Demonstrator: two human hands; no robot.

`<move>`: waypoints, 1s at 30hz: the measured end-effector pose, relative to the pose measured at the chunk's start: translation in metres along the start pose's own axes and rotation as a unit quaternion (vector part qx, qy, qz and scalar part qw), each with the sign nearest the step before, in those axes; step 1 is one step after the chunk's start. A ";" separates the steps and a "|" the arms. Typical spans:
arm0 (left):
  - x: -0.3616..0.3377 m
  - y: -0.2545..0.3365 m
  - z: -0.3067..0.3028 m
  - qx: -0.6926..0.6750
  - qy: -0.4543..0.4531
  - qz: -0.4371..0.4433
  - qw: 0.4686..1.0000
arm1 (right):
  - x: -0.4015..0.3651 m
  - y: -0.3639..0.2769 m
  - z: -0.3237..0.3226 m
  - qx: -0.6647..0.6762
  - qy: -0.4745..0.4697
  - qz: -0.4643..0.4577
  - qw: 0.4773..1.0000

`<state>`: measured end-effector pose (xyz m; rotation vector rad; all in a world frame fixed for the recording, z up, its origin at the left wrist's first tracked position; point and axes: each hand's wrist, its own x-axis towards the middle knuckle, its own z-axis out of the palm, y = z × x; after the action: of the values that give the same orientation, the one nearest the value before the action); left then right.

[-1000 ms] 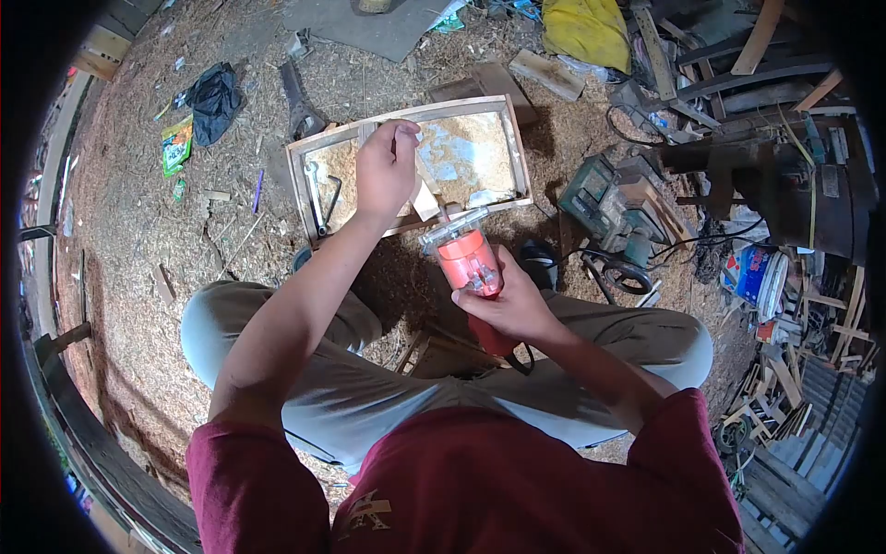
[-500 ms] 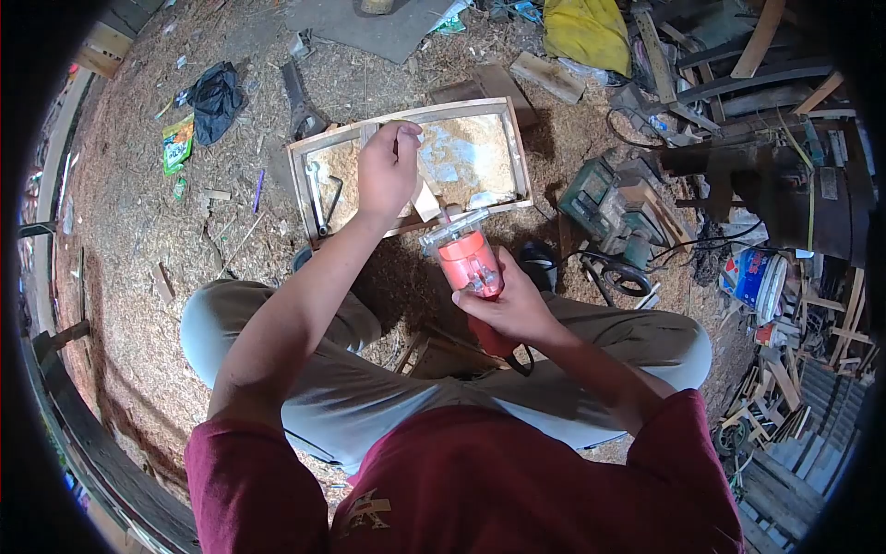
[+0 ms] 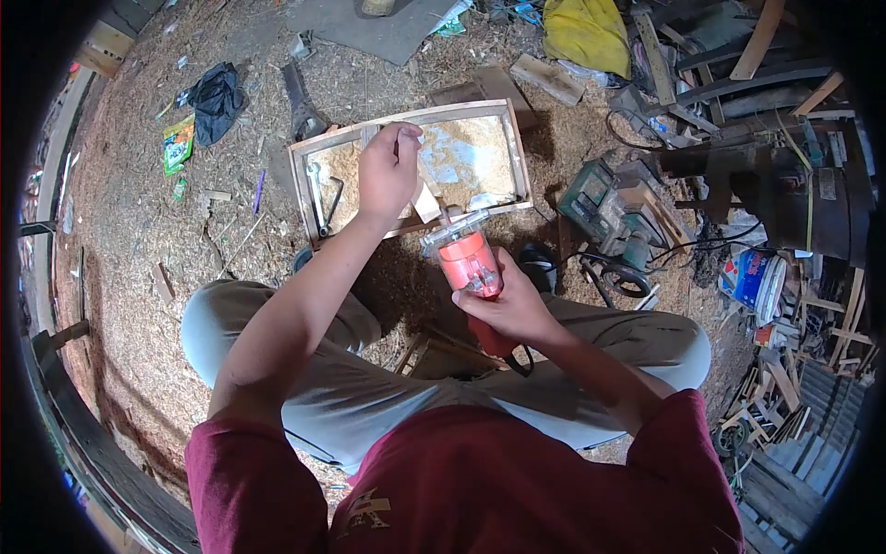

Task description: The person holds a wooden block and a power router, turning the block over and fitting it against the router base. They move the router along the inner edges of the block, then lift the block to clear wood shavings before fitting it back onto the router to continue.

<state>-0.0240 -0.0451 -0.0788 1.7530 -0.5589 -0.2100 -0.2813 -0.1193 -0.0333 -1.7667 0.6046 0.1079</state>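
Above the lap, between the knees: orange router, clear base tilted up and away, body gripped in the right hand with the fingers wrapped closed around it. Left hand reaches forward over the wooden tray, fingertips pinched shut; anything between them is too small to tell. Tray lies on the sawdust floor, with a wrench inside at its left end. Green machine sits near the tray's right side.
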 end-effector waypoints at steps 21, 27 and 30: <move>-0.007 -0.016 -0.020 -0.100 -0.042 -0.014 0.994 | -0.010 -0.011 0.001 -0.001 -0.005 0.039 0.999; -0.007 -0.017 -0.022 -0.106 -0.047 -0.021 0.993 | -0.010 -0.019 0.003 -0.001 -0.015 0.048 0.999; -0.008 -0.015 -0.020 -0.108 -0.046 -0.019 0.993 | -0.008 -0.018 0.003 -0.012 -0.008 0.038 0.999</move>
<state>-0.0182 -0.0215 -0.0895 1.5499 -0.5493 -0.3670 -0.2797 -0.1110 -0.0156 -1.7651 0.6606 0.1822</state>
